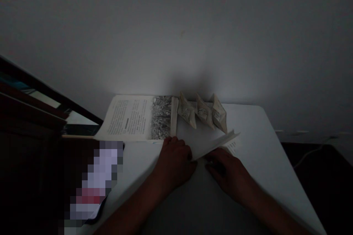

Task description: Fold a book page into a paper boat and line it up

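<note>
A partly folded sheet of paper (213, 144) stands slanted off the white table, its raised edge pointing right and a printed part showing low on its right side. My left hand (176, 159) is closed at the sheet's left end, fingers curled and thumb pressed near the fold. At the lower right edge of the same paper, my right hand (227, 169) grips with bent fingers and thumb; the fingertips are dark and partly hidden. Just beyond the hands, three folded paper boats (204, 112) made from printed pages stand in a row.
An open book (129, 117) lies at the table's back left, against the wall. On the left edge is a phone (93, 180) with a blurred screen. The white table (256, 128) has its right edge beside a dark gap, where a cable (311, 151) runs. Dark wooden furniture (24, 117) stands left.
</note>
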{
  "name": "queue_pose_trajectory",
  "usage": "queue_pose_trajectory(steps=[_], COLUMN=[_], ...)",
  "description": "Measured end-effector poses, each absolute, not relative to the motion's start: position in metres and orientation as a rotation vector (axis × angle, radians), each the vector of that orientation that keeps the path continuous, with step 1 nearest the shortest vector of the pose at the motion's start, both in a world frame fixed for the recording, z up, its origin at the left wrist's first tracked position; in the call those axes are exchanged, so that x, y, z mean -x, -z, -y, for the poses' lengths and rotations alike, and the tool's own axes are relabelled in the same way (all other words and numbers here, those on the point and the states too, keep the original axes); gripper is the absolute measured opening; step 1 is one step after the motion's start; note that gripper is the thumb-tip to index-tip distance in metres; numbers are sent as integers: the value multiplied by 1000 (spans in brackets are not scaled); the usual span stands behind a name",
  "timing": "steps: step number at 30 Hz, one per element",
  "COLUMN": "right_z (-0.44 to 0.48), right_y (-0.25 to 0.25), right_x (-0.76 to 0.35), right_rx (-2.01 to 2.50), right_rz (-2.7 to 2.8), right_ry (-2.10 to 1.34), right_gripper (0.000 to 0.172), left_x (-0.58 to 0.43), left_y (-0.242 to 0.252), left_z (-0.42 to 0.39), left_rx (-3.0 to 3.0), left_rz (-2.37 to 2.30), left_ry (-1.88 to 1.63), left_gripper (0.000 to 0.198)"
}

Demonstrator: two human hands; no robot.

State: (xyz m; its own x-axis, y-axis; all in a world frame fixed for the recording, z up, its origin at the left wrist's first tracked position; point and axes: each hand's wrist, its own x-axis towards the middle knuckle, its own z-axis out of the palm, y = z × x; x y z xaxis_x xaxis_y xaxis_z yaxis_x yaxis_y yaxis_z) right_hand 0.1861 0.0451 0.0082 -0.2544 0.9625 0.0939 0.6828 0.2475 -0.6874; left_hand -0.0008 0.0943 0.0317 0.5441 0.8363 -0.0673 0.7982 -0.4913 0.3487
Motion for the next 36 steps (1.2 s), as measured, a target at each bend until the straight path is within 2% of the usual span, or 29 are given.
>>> queue_pose_trajectory(steps=[7,13,18,27,31,36], right_z=[-46,-46,-46,-46,-46,-47], right_y=[-9,-11,-14,-11,-11,-12], right_x=[-187,-192,-193,-196,-196,-195], right_rx=[1515,1450,1462,1463,1460,1435], right_rz=[2022,2030,2016,2029,2015,1992], right_ry=[-771,-828,-847,-834,-849,-916], right_gripper=[15,20,16,19,19,25], left_x=[-11,-13,-9,3,4,-3], left_y=[-29,-29,-32,-31,-31,-33], left_z=[-93,-94,-98,-99,-101,-101], left_rx=[-2490,-2494,-2514,-2509,-2486,-2467], left_rz=[-1346,-1349,-1336,-1368,-1360,-1328], left_ry=[-174,-172,-108,-82,-90,-105], left_gripper=[30,37,29,16,15,23])
